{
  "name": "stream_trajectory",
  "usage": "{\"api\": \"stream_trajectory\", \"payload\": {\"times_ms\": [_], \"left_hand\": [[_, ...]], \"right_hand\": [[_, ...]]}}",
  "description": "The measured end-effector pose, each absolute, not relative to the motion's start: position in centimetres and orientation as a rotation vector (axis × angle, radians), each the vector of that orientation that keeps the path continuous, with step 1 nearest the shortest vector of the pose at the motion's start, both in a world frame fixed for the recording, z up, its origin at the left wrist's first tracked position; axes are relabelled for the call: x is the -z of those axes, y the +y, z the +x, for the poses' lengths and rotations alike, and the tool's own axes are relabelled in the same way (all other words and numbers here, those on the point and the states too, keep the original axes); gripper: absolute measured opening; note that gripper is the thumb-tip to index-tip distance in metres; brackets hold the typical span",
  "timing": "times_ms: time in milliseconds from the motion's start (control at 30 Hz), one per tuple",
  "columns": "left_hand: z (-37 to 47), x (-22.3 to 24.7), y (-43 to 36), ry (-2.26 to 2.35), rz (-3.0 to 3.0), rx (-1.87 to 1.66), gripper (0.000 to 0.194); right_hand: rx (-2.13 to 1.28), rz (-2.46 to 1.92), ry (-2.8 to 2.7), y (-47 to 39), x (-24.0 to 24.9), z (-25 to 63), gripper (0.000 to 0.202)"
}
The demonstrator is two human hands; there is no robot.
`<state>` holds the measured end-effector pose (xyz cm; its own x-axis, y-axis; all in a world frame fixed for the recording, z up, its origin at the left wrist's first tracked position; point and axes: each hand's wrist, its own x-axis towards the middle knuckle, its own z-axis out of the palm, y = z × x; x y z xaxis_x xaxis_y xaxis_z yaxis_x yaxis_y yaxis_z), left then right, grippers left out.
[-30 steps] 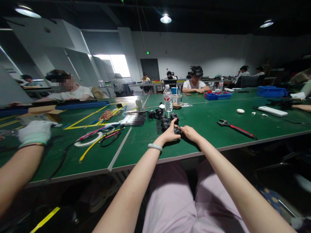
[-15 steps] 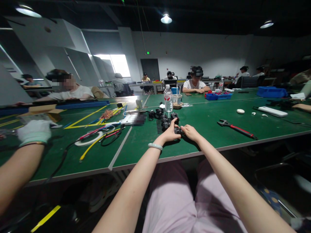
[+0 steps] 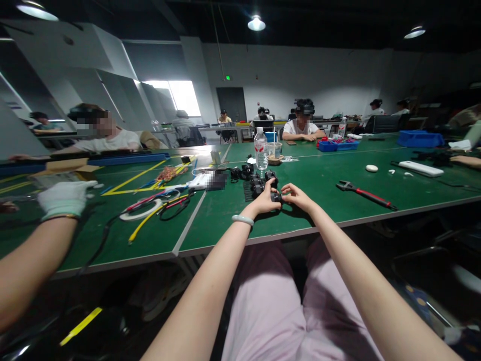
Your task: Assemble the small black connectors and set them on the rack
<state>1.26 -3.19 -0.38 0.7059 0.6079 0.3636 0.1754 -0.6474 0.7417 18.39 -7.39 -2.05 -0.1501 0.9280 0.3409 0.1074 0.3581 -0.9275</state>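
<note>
On the green table, my left hand (image 3: 264, 202) grips a black jointed device (image 3: 276, 197) near the front edge; its exact kind is unclear. The thumb lies along the near side while the fingers reach over the top. My right hand (image 3: 300, 196) is at the device's right end, thumb and fingers parted, close to or lightly touching it. More black blocky parts (image 3: 256, 185) sit just beyond my left hand, with a ribbed piece on their left side. What lies under the left palm is hidden.
Behind the device stand a water bottle (image 3: 260, 151) and a cup (image 3: 274, 149). An adjustable wrench (image 3: 366, 194) lies to the right, near a white case (image 3: 372, 168). Cables and tape (image 3: 141, 210) lie left, beside a co-worker's gloved hand (image 3: 63, 199). Another person (image 3: 302, 128) sits opposite.
My right hand's fingers have spread from a pinch at the device's end. My left hand keeps its grip. The co-worker's gloved hand has shifted slightly right.
</note>
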Motion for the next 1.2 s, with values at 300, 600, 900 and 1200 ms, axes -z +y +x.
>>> {"api": "stream_trajectory", "payload": {"times_ms": [300,600,900,1200], "left_hand": [[1.3,0.6,-3.0,0.595,2.216,-0.822,0.098],[1.0,0.4,-3.1,0.588,2.246,-0.828,0.097],[0.9,0.2,-3.3,0.616,2.207,-0.789,0.097],[0.8,0.0,-3.4,0.626,2.214,-0.782,0.095]], "right_hand": [[-1.032,-0.89,-1.623,-7.6,1.9,18.4,0.041],[-0.844,-0.934,-1.722,-7.1,2.4,18.6,0.037],[-0.84,-0.982,-1.722,-6.7,3.0,18.8,0.038],[-0.777,-1.019,-1.746,-6.7,3.0,18.5,0.035]]}}
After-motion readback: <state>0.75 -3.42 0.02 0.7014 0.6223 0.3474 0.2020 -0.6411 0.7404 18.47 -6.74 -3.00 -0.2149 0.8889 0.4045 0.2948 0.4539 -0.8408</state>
